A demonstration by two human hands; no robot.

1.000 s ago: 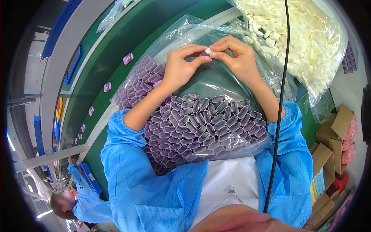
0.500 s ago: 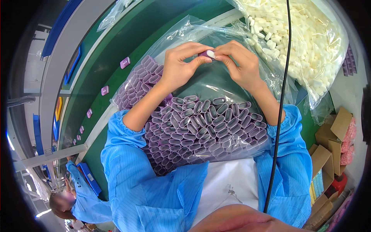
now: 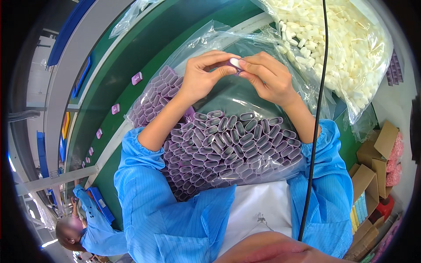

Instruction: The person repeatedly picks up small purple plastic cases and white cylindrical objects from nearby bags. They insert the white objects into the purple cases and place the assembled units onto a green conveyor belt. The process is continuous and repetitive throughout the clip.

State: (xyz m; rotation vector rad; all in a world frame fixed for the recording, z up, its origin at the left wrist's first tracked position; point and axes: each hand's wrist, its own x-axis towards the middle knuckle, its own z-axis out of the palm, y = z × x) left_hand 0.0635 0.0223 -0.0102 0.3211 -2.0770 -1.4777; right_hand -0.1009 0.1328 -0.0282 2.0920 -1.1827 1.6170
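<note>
My left hand (image 3: 202, 74) and my right hand (image 3: 266, 78) meet above a clear plastic bag (image 3: 206, 37), fingertips pinched together on one small purple sleeve with a white plug (image 3: 235, 63) in its end. Below my wrists, a dense stack of purple oval sleeves (image 3: 232, 147) fills the near part of the bag, their open ends facing up. More purple sleeves (image 3: 153, 96) lie to the left, under my left forearm.
A big clear bag of white plugs (image 3: 337, 48) sits at the upper right. Single purple sleeves (image 3: 137, 78) ride on the green conveyor belt (image 3: 127, 57) to the left. Cardboard boxes (image 3: 372, 162) stand at the right. A black cable (image 3: 316, 118) hangs down. Another person in blue (image 3: 87, 228) works at lower left.
Both hands stayed together over the bag, turning and pressing the small piece between the fingertips; the white plug now shows at the sleeve's end. The stack has not moved.
</note>
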